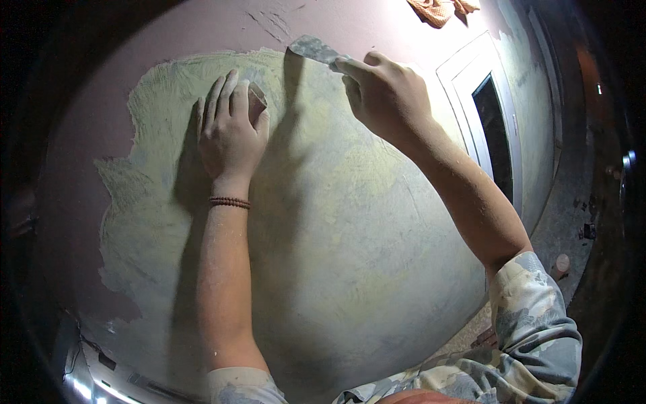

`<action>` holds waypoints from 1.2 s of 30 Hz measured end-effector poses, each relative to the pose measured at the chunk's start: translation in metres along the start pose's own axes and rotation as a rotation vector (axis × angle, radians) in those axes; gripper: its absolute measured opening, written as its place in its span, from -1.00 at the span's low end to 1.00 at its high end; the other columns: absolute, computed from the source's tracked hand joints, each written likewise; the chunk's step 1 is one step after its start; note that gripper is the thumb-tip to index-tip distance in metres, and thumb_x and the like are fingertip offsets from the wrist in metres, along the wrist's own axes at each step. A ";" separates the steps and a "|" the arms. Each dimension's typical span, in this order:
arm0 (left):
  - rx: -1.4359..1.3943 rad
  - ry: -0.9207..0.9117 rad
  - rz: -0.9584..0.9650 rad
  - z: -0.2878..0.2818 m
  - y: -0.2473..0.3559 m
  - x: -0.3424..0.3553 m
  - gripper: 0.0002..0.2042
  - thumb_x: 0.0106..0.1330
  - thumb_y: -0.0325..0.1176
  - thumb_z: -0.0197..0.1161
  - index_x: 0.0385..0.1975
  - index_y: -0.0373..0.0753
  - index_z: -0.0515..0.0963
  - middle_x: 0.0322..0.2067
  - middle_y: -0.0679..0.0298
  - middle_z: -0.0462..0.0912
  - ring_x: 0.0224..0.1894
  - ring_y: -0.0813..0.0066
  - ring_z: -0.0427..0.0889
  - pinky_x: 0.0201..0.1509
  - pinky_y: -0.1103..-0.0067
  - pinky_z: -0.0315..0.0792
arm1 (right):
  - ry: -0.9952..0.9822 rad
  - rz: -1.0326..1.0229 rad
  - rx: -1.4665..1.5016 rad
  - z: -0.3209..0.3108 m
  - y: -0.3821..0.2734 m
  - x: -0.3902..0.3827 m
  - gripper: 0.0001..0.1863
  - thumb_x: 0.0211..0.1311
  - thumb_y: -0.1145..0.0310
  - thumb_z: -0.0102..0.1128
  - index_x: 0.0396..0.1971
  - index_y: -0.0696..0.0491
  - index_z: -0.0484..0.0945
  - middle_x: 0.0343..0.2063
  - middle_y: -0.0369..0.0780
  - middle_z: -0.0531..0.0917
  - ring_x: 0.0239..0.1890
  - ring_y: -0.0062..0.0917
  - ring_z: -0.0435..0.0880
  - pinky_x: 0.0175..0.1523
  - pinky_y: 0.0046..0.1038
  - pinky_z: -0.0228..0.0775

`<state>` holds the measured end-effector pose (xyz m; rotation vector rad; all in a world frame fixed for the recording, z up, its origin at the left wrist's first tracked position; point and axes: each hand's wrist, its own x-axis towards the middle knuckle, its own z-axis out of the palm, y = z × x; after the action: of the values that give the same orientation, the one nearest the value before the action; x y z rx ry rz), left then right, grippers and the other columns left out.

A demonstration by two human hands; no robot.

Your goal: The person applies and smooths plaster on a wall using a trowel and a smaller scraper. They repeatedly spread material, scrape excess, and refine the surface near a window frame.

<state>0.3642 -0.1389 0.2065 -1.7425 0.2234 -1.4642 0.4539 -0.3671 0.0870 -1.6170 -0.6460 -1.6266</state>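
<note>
My left hand (pixel 231 138), dusted with pale powder, lies on the wall with its fingers stretched over a sanding block (pixel 258 104). Only the block's reddish-brown edge shows between thumb and forefinger; the rest is hidden beneath the palm. My right hand (pixel 390 94) is closed round the handle of a putty knife (pixel 313 49). The knife's flat grey blade, smeared with pale filler, points left and casts a shadow on the wall below it. Whether the blade touches the wall, I cannot tell. A greenish-grey filler patch (pixel 350 222) covers much of the wall in front of me.
Pinkish bare wall (pixel 74 222) borders the patch along the left and top. On the right stands a white-framed opening (pixel 494 128) with a dark middle. An orange patterned cloth (pixel 434 12) hangs at the top. Bright lamps (pixel 82 388) glow at the lower left.
</note>
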 end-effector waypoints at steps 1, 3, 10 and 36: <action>-0.013 0.009 0.005 0.000 0.000 0.000 -0.46 0.22 -0.16 0.46 0.21 -0.07 0.50 0.35 0.26 0.51 0.46 0.24 0.40 0.59 0.11 0.22 | -0.069 0.043 0.011 -0.001 0.000 -0.004 -0.70 0.41 0.41 0.12 0.05 -0.05 0.71 -0.39 -0.10 0.70 -0.51 -0.36 0.75 -0.48 -0.33 0.60; -0.023 0.011 0.005 0.000 -0.002 0.000 -0.46 0.22 -0.16 0.46 0.20 -0.07 0.49 0.35 0.26 0.51 0.46 0.23 0.40 0.59 0.11 0.22 | -0.186 0.136 -0.032 -0.004 0.000 -0.014 -0.72 0.40 0.35 0.33 0.06 -0.14 0.74 -0.49 -0.28 0.64 -0.59 -0.61 0.60 -0.56 -0.50 0.47; -0.015 0.027 -0.003 0.001 -0.003 -0.002 -0.45 0.20 -0.15 0.48 0.20 -0.07 0.50 0.34 0.27 0.52 0.44 0.24 0.42 0.57 0.12 0.24 | -0.066 0.055 -0.087 -0.006 0.005 0.002 -0.73 0.37 0.40 0.19 0.00 -0.03 0.73 -0.35 -0.09 0.71 -0.42 -0.37 0.77 -0.41 -0.33 0.64; -0.052 0.073 -0.047 -0.005 -0.003 -0.003 -0.51 0.20 -0.12 0.49 0.10 -0.03 0.51 0.31 0.36 0.54 0.41 0.37 0.45 0.56 0.19 0.29 | -0.193 0.063 -0.137 -0.009 0.001 0.028 -0.73 0.46 0.32 0.12 0.02 -0.07 0.74 -0.39 -0.08 0.71 -0.42 -0.25 0.80 -0.36 -0.22 0.66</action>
<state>0.3582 -0.1377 0.2066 -1.7479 0.2626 -1.5707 0.4513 -0.3791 0.1137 -1.8925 -0.5843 -1.5092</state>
